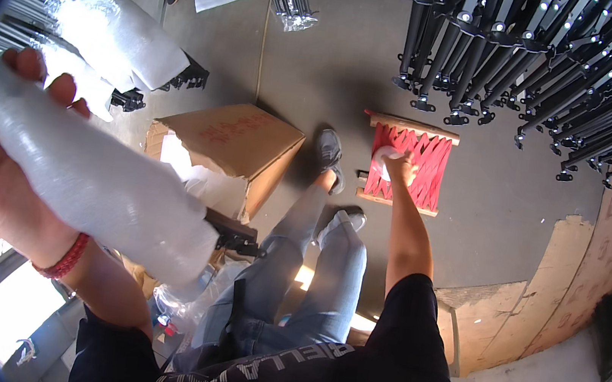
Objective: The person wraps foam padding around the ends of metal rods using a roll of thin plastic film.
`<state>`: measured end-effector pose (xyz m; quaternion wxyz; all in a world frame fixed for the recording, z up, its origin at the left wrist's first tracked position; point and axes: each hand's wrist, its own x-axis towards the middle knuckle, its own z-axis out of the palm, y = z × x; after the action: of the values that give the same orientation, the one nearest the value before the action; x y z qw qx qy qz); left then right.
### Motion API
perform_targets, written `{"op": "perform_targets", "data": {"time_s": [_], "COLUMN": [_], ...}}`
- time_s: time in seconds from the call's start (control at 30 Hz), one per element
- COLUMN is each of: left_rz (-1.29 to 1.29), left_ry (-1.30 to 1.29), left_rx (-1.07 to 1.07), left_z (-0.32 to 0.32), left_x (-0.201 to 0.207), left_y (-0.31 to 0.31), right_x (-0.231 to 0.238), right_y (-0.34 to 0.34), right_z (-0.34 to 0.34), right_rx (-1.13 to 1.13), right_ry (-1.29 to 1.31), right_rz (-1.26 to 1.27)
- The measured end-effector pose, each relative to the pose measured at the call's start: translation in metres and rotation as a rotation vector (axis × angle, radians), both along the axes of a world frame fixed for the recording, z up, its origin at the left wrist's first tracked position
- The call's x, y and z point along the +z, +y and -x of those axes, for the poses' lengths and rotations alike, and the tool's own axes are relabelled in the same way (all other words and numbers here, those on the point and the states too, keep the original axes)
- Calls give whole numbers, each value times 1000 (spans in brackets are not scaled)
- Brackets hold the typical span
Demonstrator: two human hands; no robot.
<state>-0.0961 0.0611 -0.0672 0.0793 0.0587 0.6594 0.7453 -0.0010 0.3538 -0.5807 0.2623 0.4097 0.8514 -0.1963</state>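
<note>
The left hand (14,189) grips a white-wrapped bundle (106,170); the right hand (402,170) holds a white roll (381,160).

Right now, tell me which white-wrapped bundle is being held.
The white-wrapped bundle gripped in the left hand; the other wrapped bundles lie beyond it, at the picture's upper left, unheld.

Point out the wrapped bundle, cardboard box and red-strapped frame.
Wrapped bundle (102,168): head view, middle of the wrapping.
Cardboard box (237,143): head view, upper panel.
Red-strapped frame (430,169): head view, red straps.

The left hand (15,197) is raised, fingers (30,64) curled (palm upward); the right hand (402,169) reaches forward, arm (408,242) extended.
</note>
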Motion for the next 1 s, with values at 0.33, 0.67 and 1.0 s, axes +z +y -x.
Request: {"op": "perform_targets", "data": {"time_s": [0.33,0.67,1.0], "left_rz": [39,211,140], "left_ry": [217,291,289], "left_rx": [458,237,84], "left_z": [-22,-5,3], "left_x": [-15,-6,-18], "left_y": [22,30,31], "right_x": [324,545,574], "right_y": [-31,-66,-95], "right_z": [-38,7,98], "right_rx": [-958,-174,1077], "right_ry": [568,683,1597], "right_rz": [1891,1826,428]}}
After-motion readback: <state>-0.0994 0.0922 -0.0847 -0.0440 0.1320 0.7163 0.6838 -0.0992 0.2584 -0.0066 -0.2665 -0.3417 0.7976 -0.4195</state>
